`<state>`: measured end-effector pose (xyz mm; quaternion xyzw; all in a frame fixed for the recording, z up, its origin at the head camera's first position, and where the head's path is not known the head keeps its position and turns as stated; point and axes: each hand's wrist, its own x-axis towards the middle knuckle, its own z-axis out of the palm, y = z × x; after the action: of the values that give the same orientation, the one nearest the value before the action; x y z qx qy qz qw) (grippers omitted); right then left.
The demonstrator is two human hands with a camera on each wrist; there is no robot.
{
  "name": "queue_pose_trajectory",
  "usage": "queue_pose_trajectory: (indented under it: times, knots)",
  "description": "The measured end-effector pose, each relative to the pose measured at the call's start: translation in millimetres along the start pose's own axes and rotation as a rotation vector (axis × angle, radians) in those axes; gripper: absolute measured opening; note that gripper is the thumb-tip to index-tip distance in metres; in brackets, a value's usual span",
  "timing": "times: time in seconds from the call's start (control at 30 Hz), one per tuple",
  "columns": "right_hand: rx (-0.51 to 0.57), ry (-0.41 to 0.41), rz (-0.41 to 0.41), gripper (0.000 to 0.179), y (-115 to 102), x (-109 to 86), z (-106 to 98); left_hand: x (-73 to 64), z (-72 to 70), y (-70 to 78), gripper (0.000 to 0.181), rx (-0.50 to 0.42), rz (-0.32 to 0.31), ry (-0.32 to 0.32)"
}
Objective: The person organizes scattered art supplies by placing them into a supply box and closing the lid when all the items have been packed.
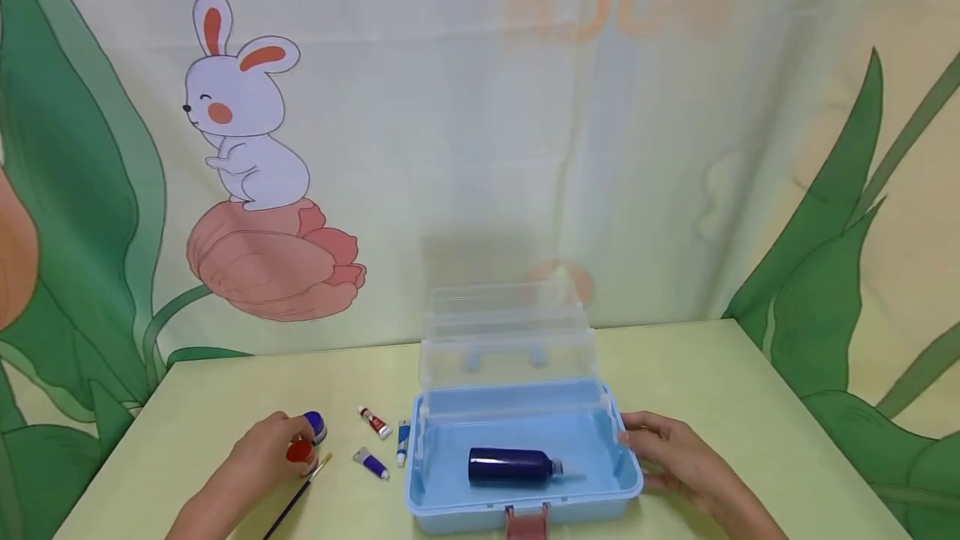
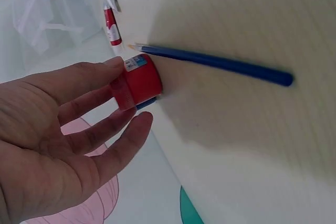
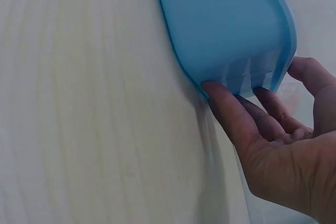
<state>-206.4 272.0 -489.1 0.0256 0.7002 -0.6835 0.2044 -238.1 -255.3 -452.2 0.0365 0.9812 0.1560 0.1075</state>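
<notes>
My left hand (image 1: 251, 461) pinches a small red paint jar (image 2: 148, 80) between thumb and fingers at the left side of the table. Just behind it stands a blue paint jar (image 1: 318, 425), mostly hidden in the left wrist view. A dark-handled paintbrush (image 1: 294, 503) lies beside the red jar. At the right end of a light blue plastic box (image 1: 450, 523), my right hand (image 1: 678, 452) grips the wall, thumb at the rim and fingers against the side. Inside the box a dark blue bottle (image 1: 510, 467) lies on its side. The box's clear lid (image 1: 510, 357) stands raised.
Between the jars and the box lie a red paint tube (image 1: 373, 422), a purple tube (image 1: 371, 464) and a blue tube (image 1: 402, 443). A brown latch (image 1: 527, 523) hangs on the box's front. Behind the table (image 1: 720, 373) hangs a printed cloth (image 1: 465, 148) with a rabbit.
</notes>
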Motion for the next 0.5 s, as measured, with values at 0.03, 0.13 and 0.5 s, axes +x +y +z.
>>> queue_pose_trajectory:
  times: [0.03, 0.13, 0.5]
  knots:
    - [0.003, -0.005, -0.001, 0.066, -0.7, 0.3, 0.3, 1.4, 1.4, -1.0, 0.028, -0.004, -0.014, -0.008]
    - [0.003, -0.011, -0.007, 0.068, -1.6, 1.3, 1.2, 4.3, 3.8, -2.5, 0.026, -0.023, -0.034, -0.017]
    - [-0.019, -0.003, 0.001, 0.067, -0.9, 0.6, 1.4, 0.0, -3.3, 6.2, 0.028, -0.056, -0.031, 0.024]
